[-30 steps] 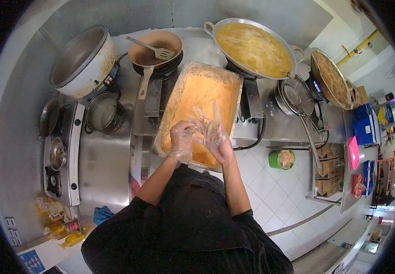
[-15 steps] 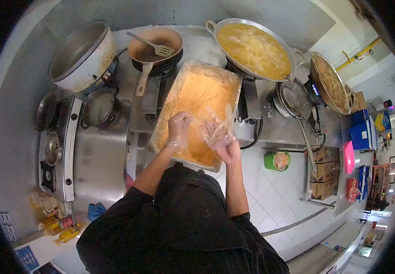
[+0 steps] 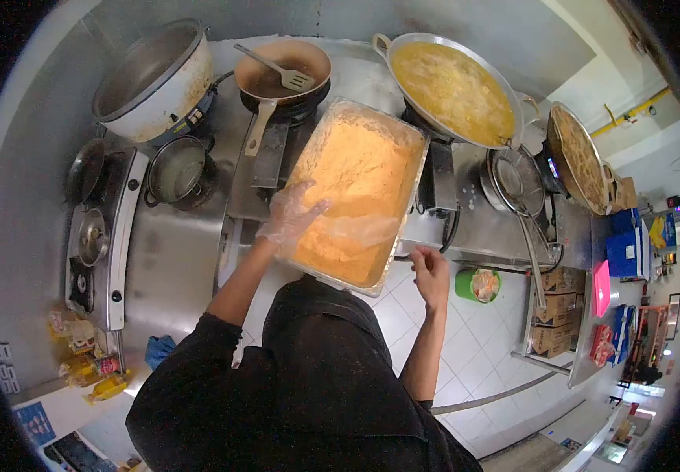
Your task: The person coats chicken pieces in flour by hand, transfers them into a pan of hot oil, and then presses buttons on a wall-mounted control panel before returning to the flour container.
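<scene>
A metal tray (image 3: pixel 419 169) of orange powder (image 3: pixel 363 161) lies in front of me. My left hand (image 3: pixel 291 216), in a clear plastic glove, is at the tray's left side with its fingers spread and nothing in them. A loose clear plastic glove (image 3: pixel 363 230) stretches over the powder near the tray's right side. My right hand (image 3: pixel 430 271) is bare, just right of the tray, with its fingers curled together; whether they hold anything is too small to tell.
Behind the tray are a frying pan (image 3: pixel 267 75) with a spatula (image 3: pixel 296 80) and a wide pan of bubbling oil (image 3: pixel 454 90). Strainers (image 3: pixel 513 177) lie at the right. A green bin (image 3: pixel 463 286) stands on the floor; a large pot (image 3: pixel 151 90) is at the left.
The glove has come off my right hand, which has moved right and away from the tray. My left hand has shifted left and its fingers have spread.
</scene>
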Available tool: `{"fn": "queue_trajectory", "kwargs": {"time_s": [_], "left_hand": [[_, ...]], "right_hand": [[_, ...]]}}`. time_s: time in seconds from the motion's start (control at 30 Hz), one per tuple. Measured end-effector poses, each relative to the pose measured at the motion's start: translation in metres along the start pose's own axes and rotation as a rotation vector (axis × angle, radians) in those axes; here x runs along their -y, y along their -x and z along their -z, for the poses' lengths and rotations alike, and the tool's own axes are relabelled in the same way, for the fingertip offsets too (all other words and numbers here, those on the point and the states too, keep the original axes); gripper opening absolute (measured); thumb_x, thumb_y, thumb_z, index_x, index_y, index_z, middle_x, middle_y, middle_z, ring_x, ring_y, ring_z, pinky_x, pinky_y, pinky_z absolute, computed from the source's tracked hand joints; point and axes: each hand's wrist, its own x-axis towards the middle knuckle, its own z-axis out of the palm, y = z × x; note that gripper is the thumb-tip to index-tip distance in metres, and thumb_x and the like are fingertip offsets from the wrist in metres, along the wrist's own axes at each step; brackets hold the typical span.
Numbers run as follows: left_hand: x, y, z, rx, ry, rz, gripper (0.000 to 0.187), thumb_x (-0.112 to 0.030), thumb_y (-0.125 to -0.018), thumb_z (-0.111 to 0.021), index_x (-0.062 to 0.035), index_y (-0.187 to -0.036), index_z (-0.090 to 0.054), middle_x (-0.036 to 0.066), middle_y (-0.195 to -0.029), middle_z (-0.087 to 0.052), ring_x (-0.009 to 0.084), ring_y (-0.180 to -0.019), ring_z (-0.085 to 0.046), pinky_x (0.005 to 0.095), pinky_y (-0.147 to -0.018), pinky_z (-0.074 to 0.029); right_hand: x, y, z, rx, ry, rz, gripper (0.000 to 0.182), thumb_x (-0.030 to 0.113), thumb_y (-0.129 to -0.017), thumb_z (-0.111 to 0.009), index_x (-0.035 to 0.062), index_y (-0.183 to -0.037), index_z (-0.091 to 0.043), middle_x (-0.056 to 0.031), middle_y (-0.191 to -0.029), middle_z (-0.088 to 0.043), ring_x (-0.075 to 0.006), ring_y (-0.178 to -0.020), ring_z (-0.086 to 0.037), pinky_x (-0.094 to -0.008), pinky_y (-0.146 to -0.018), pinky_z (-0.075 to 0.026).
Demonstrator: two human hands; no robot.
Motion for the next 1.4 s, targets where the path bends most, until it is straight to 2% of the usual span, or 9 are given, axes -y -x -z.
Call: {"fn": "queue_trajectory", "kwargs": {"time_s": [0.17, 0.27, 0.37, 0.43, 0.5, 0.67, 0.87, 1.07, 1.4], "left_hand": [[-0.056, 0.018, 0.021, -0.051, 0.069, -0.128, 0.061, -0.044, -0.086, -0.073, 0.0012, -0.124, -0.059, 0.023, -0.121, -0.063, 0.0369, -0.116, -0.059, 0.0430, -0.099, -0.046], [-0.059, 0.025, 0.012, -0.086, -0.030, -0.239, 0.061, -0.042, -0.086, -0.073, 0.0019, -0.126, -0.057, 0.023, -0.121, -0.063, 0.0360, -0.115, -0.059, 0.0434, -0.099, -0.046], [-0.071, 0.034, 0.019, -0.002, -0.045, -0.210, 0.056, -0.039, -0.090, -0.068, 0.0000, -0.129, -0.056, 0.024, -0.129, -0.058, 0.0385, -0.118, -0.056, 0.0473, -0.098, -0.045], [-0.065, 0.039, 0.025, 0.018, -0.496, -0.571, 0.053, -0.037, -0.093, -0.062, -0.0020, -0.132, -0.055, 0.024, -0.136, -0.052, 0.0412, -0.120, -0.054, 0.0497, -0.097, -0.044], [-0.064, 0.043, 0.026, 0.077, -0.674, -0.664, 0.054, -0.039, -0.095, -0.057, -0.0047, -0.137, -0.052, 0.025, -0.141, -0.046, 0.0426, -0.123, -0.050, 0.0519, -0.100, -0.041], [-0.074, 0.049, 0.022, 0.186, -0.523, -0.487, 0.064, -0.047, -0.095, -0.053, -0.0087, -0.146, -0.043, 0.027, -0.143, -0.043, 0.0424, -0.128, -0.046, 0.0527, -0.105, -0.038], [-0.070, 0.050, 0.021, 0.076, -0.444, -0.650, 0.062, -0.041, -0.094, -0.055, -0.0065, -0.145, -0.045, 0.027, -0.142, -0.046, 0.0455, -0.123, -0.050, 0.0512, -0.091, -0.044], [-0.066, 0.053, 0.010, 0.113, -0.488, -0.725, 0.056, -0.040, -0.092, -0.059, -0.0118, -0.140, -0.052, 0.025, -0.142, -0.046, 0.0410, -0.122, -0.051, 0.0501, -0.092, -0.043], [-0.068, 0.060, 0.002, 0.187, -0.465, -0.792, 0.049, -0.035, -0.091, -0.057, -0.0210, -0.138, -0.054, 0.021, -0.146, -0.044, 0.0421, -0.127, -0.049, 0.0571, -0.098, -0.040]], "right_hand": [[0.059, -0.014, -0.062, 0.095, -0.081, 0.334, 0.025, 0.020, -0.091, -0.071, -0.0010, -0.104, -0.071, -0.0057, -0.084, -0.071, -0.0122, -0.077, -0.063, -0.0255, -0.072, -0.050], [0.071, -0.020, -0.094, 0.321, -0.330, 0.088, 0.026, 0.024, -0.092, -0.071, 0.0012, -0.104, -0.072, -0.0020, -0.082, -0.070, -0.0113, -0.075, -0.062, -0.0247, -0.071, -0.049], [0.055, -0.030, -0.106, 0.185, -0.421, -0.127, 0.025, 0.025, -0.093, -0.071, 0.0018, -0.101, -0.073, 0.0000, -0.082, -0.069, -0.0109, -0.076, -0.061, -0.0235, -0.073, -0.048], [0.050, -0.034, -0.108, 0.175, -0.416, -0.119, 0.024, 0.025, -0.093, -0.071, 0.0019, -0.098, -0.073, 0.0005, -0.079, -0.067, -0.0095, -0.071, -0.059, -0.0226, -0.069, -0.047], [0.051, -0.038, -0.108, 0.150, -0.399, -0.084, 0.022, 0.027, -0.092, -0.072, 0.0049, -0.095, -0.073, 0.0020, -0.079, -0.065, -0.0077, -0.069, -0.055, -0.0218, -0.063, -0.044], [0.054, -0.053, -0.110, 0.302, -0.281, 0.021, 0.025, 0.037, -0.091, -0.070, 0.0125, -0.094, -0.072, 0.0048, -0.083, -0.062, -0.0056, -0.072, -0.049, -0.0227, -0.057, -0.039], [0.062, -0.061, -0.098, 0.213, -0.306, -0.190, 0.030, 0.041, -0.093, -0.066, 0.0115, -0.092, -0.072, 0.0053, -0.081, -0.061, -0.0049, -0.069, -0.048, -0.0211, -0.055, -0.036], [0.046, -0.062, -0.108, 0.285, -0.353, -0.064, 0.029, 0.041, -0.091, -0.069, 0.0120, -0.095, -0.072, 0.0071, -0.083, -0.061, -0.0044, -0.071, -0.049, -0.0232, -0.056, -0.036], [0.034, -0.070, -0.104, 0.231, -0.325, -0.071, 0.019, 0.026, -0.094, -0.068, 0.0077, -0.098, -0.071, 0.0078, -0.077, -0.060, -0.0031, -0.057, -0.044, -0.0205, -0.048, -0.030]]}}
